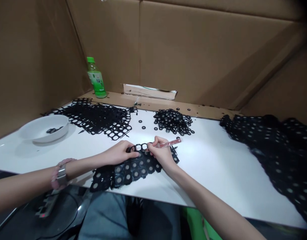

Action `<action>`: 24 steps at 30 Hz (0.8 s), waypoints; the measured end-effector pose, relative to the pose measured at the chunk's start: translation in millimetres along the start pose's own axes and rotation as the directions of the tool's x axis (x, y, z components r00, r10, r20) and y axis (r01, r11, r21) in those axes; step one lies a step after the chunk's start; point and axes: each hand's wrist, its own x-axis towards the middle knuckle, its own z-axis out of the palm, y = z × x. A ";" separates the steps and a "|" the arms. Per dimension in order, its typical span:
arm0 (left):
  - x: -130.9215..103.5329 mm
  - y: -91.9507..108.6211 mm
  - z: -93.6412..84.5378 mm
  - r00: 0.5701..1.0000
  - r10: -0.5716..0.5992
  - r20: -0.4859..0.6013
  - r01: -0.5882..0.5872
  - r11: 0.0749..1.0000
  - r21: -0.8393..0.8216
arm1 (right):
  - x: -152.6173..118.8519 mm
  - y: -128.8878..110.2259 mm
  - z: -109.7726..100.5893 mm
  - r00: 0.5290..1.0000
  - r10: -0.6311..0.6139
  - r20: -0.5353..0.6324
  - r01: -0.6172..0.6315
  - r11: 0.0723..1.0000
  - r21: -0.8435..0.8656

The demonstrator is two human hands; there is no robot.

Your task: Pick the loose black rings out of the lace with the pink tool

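Note:
Near the table's front edge lies a black perforated strip (135, 168) with pale discs in many of its holes; the top row shows open holes. My left hand (119, 151) pinches the strip's upper edge between thumb and fingers. Closed around a thin, clear and reddish pen-like tool (168, 143), my right hand (162, 154) rests on the strip just right of the left hand. The tool's tip points down and left at the upper row. Behind the hands is a pile of small black rings (173, 120), with a few loose ones beside it.
A white bowl (28, 128) with a few dark pieces stands at the left. Black netting (100, 116) lies behind it to the right. A green bottle (96, 81) stands at the back by cardboard walls (183, 53). Dotted black material (276, 156) covers the right side.

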 end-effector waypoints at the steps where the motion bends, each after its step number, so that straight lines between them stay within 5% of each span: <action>1: -0.1 0.0 0.1 1.000 0.000 0.005 0.000 1.000 -0.008 | -0.3 -1.3 0.4 1.000 -0.002 0.000 0.002 1.000 -0.006; 10: -0.2 5.1 -1.2 1.000 0.018 -0.003 -0.018 0.999 -0.042 | 1.5 6.5 1.8 0.997 -0.056 0.049 0.059 0.997 -0.053; 20: -5.9 3.5 5.2 0.998 0.061 -0.025 -0.064 0.990 -0.125 | -5.2 0.9 9.5 0.950 -0.238 0.200 0.300 0.871 -0.388; 24: -7.2 4.4 3.7 0.996 0.084 -0.034 -0.089 0.981 -0.171 | -2.3 2.5 6.2 0.971 -0.182 0.155 0.218 0.940 -0.263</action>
